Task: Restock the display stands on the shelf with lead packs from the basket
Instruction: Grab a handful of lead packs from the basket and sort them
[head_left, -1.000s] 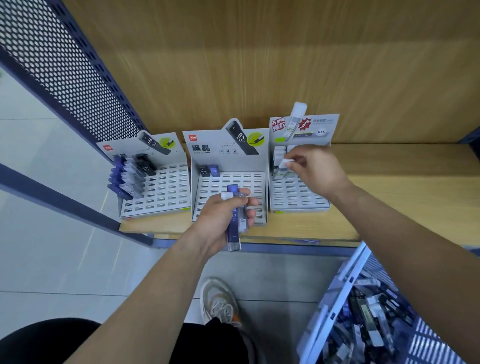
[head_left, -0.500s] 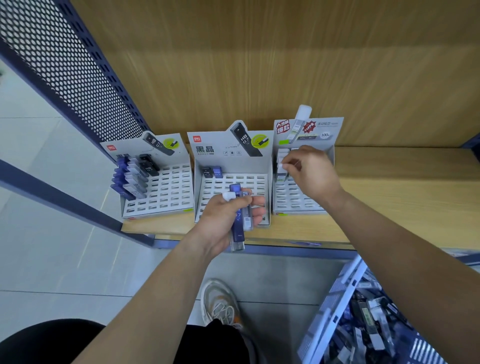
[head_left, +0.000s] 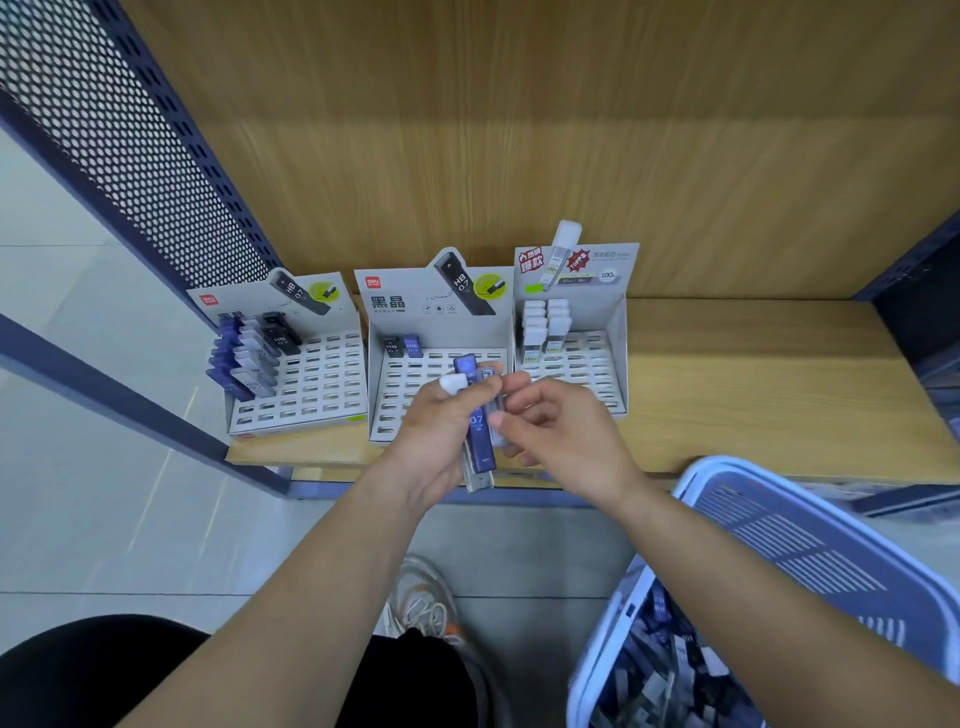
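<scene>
Your left hand (head_left: 441, 431) grips a bundle (head_left: 475, 421) of lead packs, fingers curled round it, over the front of the middle stand (head_left: 415, 387). The bundle stands roughly upright, tilted a little. A blue pack marked 0.7 faces you, a white cap (head_left: 453, 383) pokes out at its top left, and a clear end (head_left: 479, 480) sticks out below the palm. Your right hand (head_left: 558, 434) pinches the bundle's right edge, forefinger over the top, thumb against the side, other fingers loosely curled. You cannot tell which pack it has. Three stands sit side by side on the shelf (head_left: 753, 384), backs near the wooden wall. Left stand (head_left: 317, 387): blue, grey and black stock (head_left: 249, 358) in its left columns. Middle stand: a black and a blue pair (head_left: 401, 345) at the back left corner. Right stand (head_left: 592, 358): white-capped rows (head_left: 545, 325) in two columns at the back left. The blue basket (head_left: 779, 540) sits lower right, in front of the shelf's edge, with a heap of loose packs (head_left: 665, 675) inside. Your right forearm passes just beside its rim. A shoe (head_left: 421, 603) shows on the floor between your forearms. A mesh panel (head_left: 130, 156) closes the shelf's left side.
</scene>
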